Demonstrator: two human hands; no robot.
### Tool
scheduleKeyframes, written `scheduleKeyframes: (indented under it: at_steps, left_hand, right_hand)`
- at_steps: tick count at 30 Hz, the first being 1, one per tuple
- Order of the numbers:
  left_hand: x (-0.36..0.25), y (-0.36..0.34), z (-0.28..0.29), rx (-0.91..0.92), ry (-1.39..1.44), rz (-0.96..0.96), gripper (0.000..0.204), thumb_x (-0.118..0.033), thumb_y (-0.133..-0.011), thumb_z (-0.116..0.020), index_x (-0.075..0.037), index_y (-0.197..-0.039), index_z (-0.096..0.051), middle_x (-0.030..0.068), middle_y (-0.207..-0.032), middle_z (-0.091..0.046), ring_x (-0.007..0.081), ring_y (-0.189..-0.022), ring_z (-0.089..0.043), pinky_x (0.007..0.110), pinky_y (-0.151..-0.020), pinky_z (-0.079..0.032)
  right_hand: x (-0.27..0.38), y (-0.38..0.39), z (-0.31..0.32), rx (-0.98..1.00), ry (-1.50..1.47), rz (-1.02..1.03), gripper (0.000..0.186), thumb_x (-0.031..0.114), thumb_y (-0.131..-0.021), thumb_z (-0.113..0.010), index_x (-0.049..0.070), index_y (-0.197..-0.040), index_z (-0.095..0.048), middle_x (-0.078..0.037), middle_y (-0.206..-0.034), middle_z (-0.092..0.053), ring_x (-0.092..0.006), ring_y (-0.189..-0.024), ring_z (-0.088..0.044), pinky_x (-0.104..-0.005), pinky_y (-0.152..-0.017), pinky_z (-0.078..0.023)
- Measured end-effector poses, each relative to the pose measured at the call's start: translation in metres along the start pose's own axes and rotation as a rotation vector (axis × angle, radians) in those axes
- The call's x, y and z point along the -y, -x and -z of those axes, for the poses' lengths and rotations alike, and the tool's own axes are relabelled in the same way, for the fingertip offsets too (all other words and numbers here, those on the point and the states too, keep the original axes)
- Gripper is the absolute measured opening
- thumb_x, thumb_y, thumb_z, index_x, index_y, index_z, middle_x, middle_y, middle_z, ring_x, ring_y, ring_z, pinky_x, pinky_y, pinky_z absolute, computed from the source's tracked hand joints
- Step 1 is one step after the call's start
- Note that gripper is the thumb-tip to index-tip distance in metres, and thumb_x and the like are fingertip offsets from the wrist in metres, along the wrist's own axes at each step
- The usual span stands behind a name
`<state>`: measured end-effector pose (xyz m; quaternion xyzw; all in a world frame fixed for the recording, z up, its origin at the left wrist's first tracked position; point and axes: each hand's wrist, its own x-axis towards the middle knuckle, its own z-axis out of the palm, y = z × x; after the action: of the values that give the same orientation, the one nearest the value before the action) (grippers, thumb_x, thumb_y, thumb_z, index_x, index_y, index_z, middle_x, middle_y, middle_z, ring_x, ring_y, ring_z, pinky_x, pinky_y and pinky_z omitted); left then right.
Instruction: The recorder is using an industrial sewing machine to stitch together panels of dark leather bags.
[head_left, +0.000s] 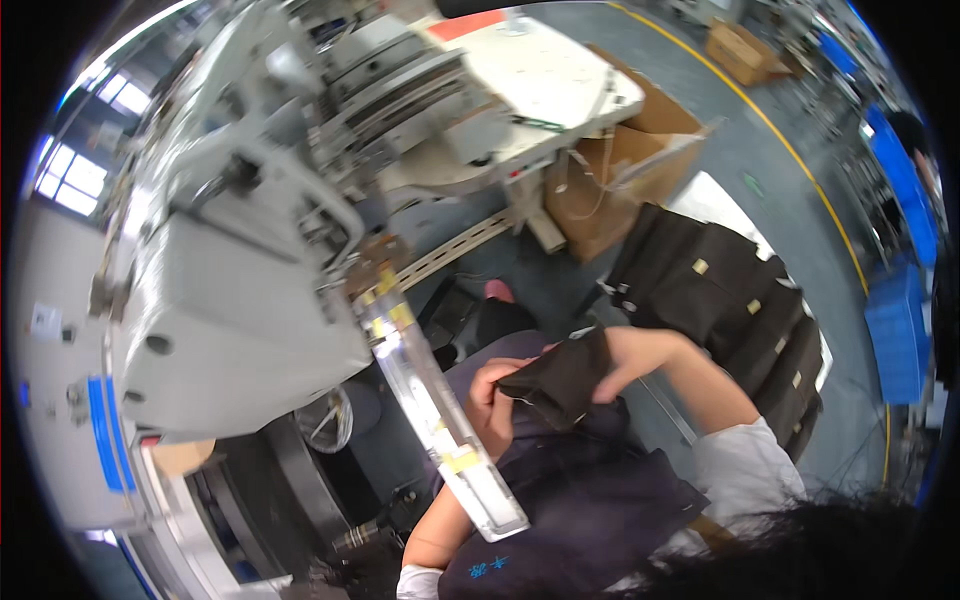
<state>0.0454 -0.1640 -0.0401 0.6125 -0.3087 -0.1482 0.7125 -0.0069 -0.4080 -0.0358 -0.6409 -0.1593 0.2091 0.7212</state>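
My left hand [492, 405] grips a folded dark brown fabric piece [555, 385], its fingers curled at the piece's left side. My right hand [640, 360] is at the right side of the same piece, thumb bent down, partly hidden by the cloth. Just left of my hands a long narrow metal jig [415, 385] with yellow tape strips sticks out from the large grey sewing machine [230, 310] and passes over my left forearm. To the right, several dark fabric pieces [715, 290] with small pale tags lie layered on a white board [745, 210].
A white worktable [535, 65] with machinery stands ahead, beside a cardboard box [580, 230]. Another box [740, 50] and a yellow floor line are farther back. Blue crates [890, 330] and part of a person [915, 150] are at the far right. A bin [325, 415] sits below.
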Motion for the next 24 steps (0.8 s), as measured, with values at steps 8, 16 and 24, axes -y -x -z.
scheduleKeyframes:
  at_steps: [8,16,24]
  left_hand:
    - [0.002,0.018,-0.028,0.059,-0.007,0.106,0.040,-0.013,-0.096,-0.044,0.001,-0.132,-0.037,0.0210,-0.133,-0.046,0.0278,-0.115,-0.054,0.038,-0.101,-0.039]
    - [0.024,0.034,-0.045,0.158,0.145,0.230,0.028,-0.008,-0.096,-0.047,0.005,-0.120,-0.048,0.0169,-0.115,-0.059,0.0239,-0.100,-0.061,0.033,-0.091,-0.046]
    - [0.016,0.047,-0.033,0.115,0.099,0.295,0.022,-0.006,-0.094,-0.050,0.004,-0.114,-0.054,0.0136,-0.110,-0.061,0.0203,-0.097,-0.063,0.029,-0.087,-0.048]
  right_hand:
    - [0.042,0.113,-0.019,-1.468,0.022,-0.349,0.051,0.034,-0.079,-0.071,-0.008,-0.102,-0.052,-0.012,-0.092,-0.059,-0.0158,-0.083,-0.056,-0.0326,-0.069,-0.048]
    - [-0.028,0.347,0.016,-2.033,0.350,-0.342,0.069,0.034,-0.079,-0.072,-0.003,-0.130,-0.044,-0.016,-0.109,-0.059,-0.0243,-0.099,-0.059,-0.0351,-0.086,-0.047]
    - [-0.035,0.255,0.021,-1.665,1.616,-0.427,0.043,0.016,-0.083,-0.062,0.005,-0.124,-0.054,-0.014,-0.136,-0.046,-0.0329,-0.126,-0.043,-0.0430,-0.102,-0.036]
